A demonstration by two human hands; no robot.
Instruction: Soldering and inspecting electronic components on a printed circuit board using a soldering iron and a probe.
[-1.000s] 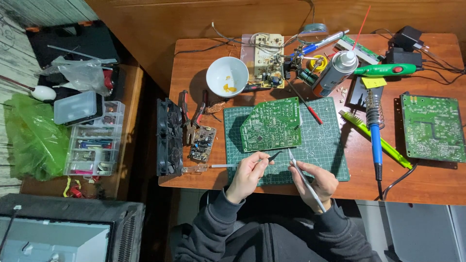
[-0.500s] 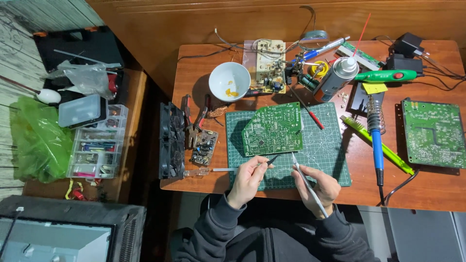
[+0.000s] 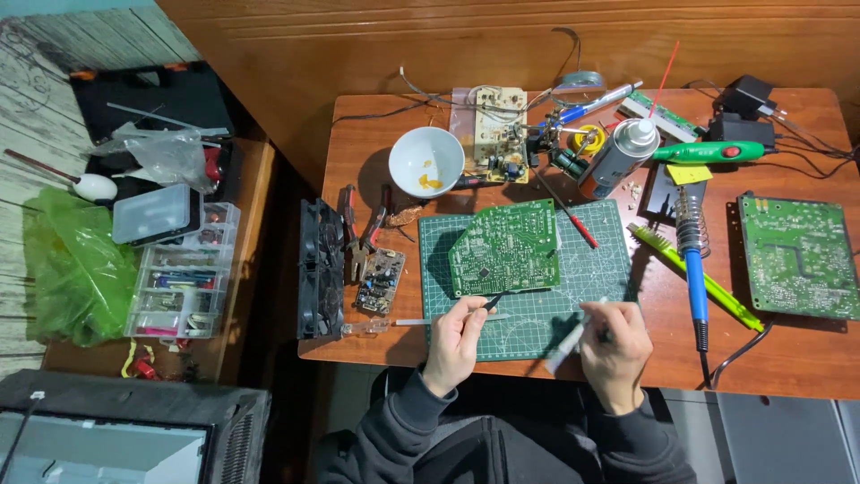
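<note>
The left hand [image 3: 457, 333] pinches a thin dark tool, probably tweezers [image 3: 492, 300], fingers closed narrow about its rear end, the tip reaching up to the near edge of the green circuit board [image 3: 504, 247]. Just right of that grip, the right hand [image 3: 616, 342] is closed round a slim white pen-like tool [image 3: 566, 345], held slantwise (whether its tip touches the mat cannot be told).

The board lies flat on the green cutting mat [image 3: 587, 269], directly beyond both hands. It looks light and stiff, a thin rigid sheet with cut corners, its face rough with solder points and likely fragile there; the bare edges seem the safest place to take hold.

Outward to the left lie a small brown circuit board [image 3: 380, 280], pliers [image 3: 363, 233] and a black fan [image 3: 319, 269]. To the right lies a blue-handled soldering iron [image 3: 692, 269], and beyond it a second green board [image 3: 797, 255]. Farther off stand a white bowl [image 3: 426, 161] and a spray can [image 3: 618, 157] on the wooden table [image 3: 788, 358].
</note>
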